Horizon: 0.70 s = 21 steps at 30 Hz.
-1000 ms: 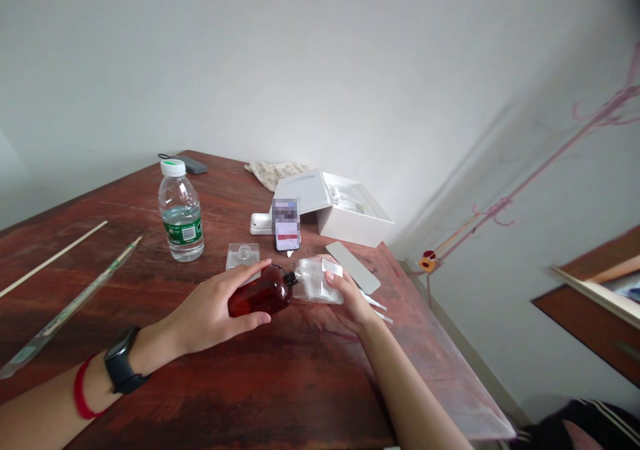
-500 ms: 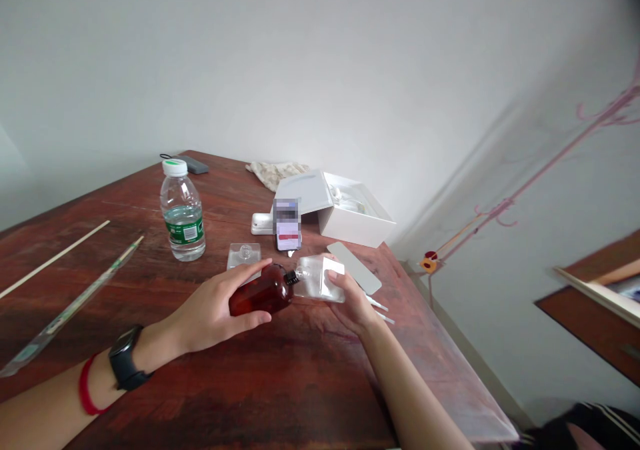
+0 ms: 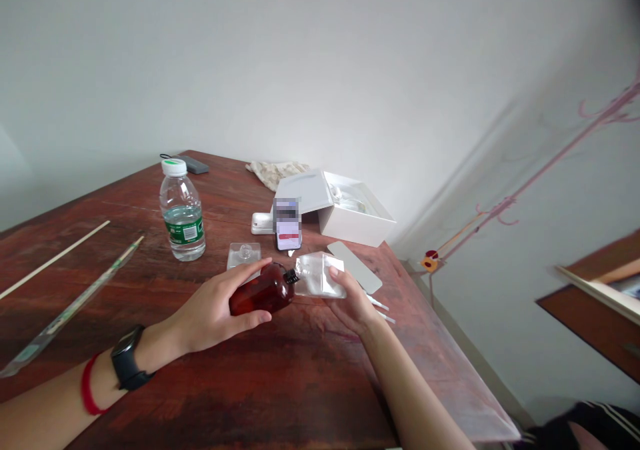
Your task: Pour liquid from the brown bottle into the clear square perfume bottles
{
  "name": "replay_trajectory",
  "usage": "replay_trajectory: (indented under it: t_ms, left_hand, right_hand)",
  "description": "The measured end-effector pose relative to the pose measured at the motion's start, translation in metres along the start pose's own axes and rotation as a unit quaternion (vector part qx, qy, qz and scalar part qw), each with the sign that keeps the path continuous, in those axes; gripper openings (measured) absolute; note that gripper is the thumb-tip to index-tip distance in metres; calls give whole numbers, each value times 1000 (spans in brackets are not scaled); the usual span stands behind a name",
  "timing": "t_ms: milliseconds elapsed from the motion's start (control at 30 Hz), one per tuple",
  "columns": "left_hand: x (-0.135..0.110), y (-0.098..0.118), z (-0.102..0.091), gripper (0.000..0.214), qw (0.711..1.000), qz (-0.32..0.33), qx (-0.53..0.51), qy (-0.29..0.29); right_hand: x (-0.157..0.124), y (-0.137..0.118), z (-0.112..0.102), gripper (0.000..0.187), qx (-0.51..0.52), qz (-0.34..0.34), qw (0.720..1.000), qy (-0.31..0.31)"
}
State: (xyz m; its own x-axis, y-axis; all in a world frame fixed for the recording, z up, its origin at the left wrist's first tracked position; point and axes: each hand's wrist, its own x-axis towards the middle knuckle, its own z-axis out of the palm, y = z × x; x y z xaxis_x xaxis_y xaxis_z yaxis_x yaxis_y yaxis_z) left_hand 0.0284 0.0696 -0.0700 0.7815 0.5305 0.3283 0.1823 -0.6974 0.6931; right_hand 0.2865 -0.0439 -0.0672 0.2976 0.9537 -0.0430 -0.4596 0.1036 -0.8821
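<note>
My left hand (image 3: 213,313) grips a brown amber bottle (image 3: 261,291), held on its side just above the wooden table (image 3: 200,383). The bottle's black threaded neck points right into the mouth of a clear square glass bottle (image 3: 320,275). My right hand (image 3: 353,301) holds that clear bottle from below, thumb on its side. The two bottle mouths touch or nearly touch. A black watch and a red band sit on my left wrist.
A water bottle (image 3: 182,212) stands at the left. Behind my hands lie a clear glass stopper piece (image 3: 243,255), a phone (image 3: 287,227), an open white box (image 3: 345,210), a grey flat card (image 3: 356,267) and a cloth (image 3: 275,170). Long sticks (image 3: 75,300) lie at far left.
The clear bottle in my right hand has tipped slightly and shifted a little up. My left hand and the brown bottle have stayed nearly still.
</note>
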Motion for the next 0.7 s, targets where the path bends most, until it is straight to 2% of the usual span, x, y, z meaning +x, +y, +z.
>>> replay_trajectory:
  t_ms: [367,700]
  left_hand:
    - [-1,-2,1,82,1000,11,7,6]
    - [-1,-3,2,84,1000,14,1,3]
  right_hand:
    - [0,-2,1,40,-17,13,999,-34]
    - [-3,-3,-3,50,-89,34,995,-33]
